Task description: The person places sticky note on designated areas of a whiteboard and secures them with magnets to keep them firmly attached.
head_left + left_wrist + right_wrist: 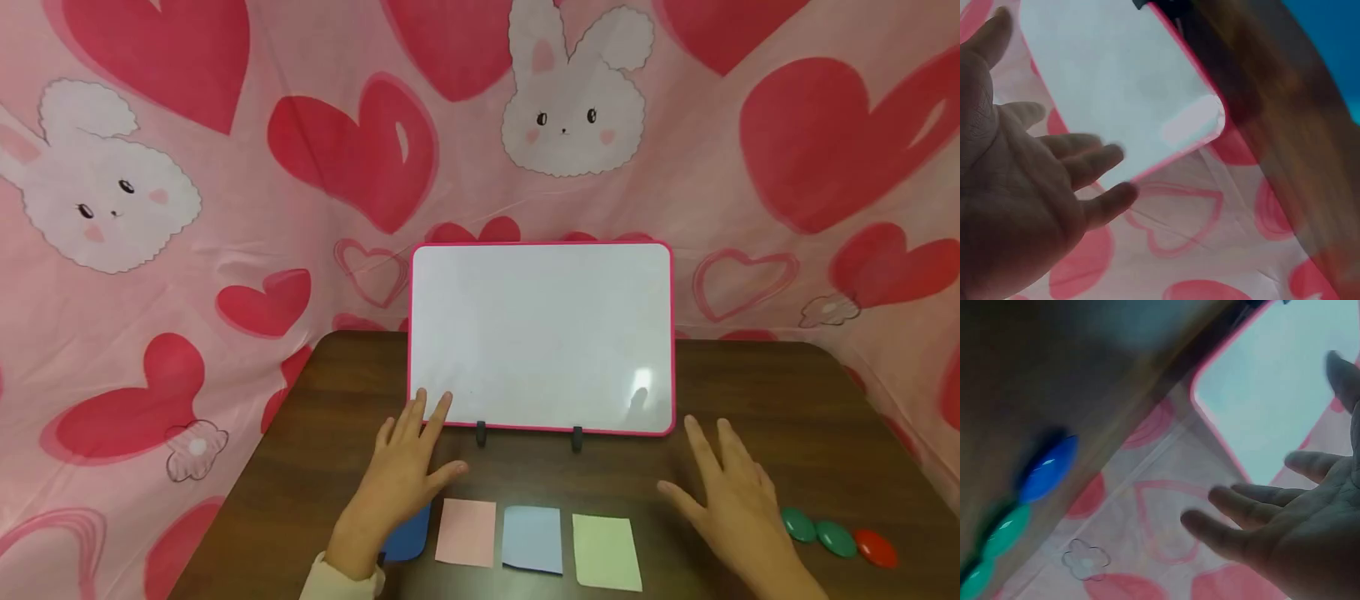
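Spread fingers (437, 421) in the head view: empty left hand (397, 479) overlapping a blue object (408, 533); empty right hand (738, 512) between paper notes (532, 539) and glossy pieces (836, 538); whiteboard (540, 333) standing behind. Left wrist view: parted fingers before the whiteboard. Right wrist view: parted fingers, whiteboard beyond.

Heart-print cloth (465, 183) encloses this tabletop nook (345, 392).
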`<state>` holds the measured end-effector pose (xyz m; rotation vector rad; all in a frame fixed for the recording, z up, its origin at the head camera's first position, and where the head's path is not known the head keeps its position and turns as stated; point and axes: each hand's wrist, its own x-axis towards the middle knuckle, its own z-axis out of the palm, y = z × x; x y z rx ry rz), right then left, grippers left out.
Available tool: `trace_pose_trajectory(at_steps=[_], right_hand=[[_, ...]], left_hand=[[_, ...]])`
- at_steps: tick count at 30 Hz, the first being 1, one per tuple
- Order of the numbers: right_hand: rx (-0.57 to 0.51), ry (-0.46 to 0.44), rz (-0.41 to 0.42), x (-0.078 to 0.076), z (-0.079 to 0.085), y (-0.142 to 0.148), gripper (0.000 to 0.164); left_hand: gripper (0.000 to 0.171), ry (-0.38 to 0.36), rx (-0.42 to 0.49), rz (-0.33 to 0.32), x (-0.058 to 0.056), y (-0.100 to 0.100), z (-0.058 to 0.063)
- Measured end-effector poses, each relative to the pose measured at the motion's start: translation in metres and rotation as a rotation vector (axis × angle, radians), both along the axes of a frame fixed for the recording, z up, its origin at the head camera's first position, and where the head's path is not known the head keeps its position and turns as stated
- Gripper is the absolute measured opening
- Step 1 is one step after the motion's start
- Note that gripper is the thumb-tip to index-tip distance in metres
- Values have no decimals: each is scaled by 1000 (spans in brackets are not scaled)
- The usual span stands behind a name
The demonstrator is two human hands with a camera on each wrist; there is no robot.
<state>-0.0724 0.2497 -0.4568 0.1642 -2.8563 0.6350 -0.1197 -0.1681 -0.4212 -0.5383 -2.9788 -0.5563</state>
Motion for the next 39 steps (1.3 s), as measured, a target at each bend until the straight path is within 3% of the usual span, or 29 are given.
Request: trace_pose_trajectory(at_steps=[6,10,16,25,29,33,39], right_hand=[[36,-135,-10,3,-4,26,70],[63,-180,-2,4,-9,47,53],[45,-359,-21,3,-15,66,59],[62,-511,-19,5,-19,71,67],[63,-515,-18,7,-20,70,61],[62,-483,-12,9,-20,73,57],[66,-533,-47,13,-21,82,64]], left_hand=[[81,-155,36,54,10,-26,-5],[66,-251,-11,100,16,-40,-10],[65,-348,-51,181,17,-51,-20],[49,-287,-84,160,16,-53,-35],[43,-313,-66,172,18,-53,-37],[43,-283,-53,170,20,-53,-39],[40,-240,-64,187,23,-53,-41]])
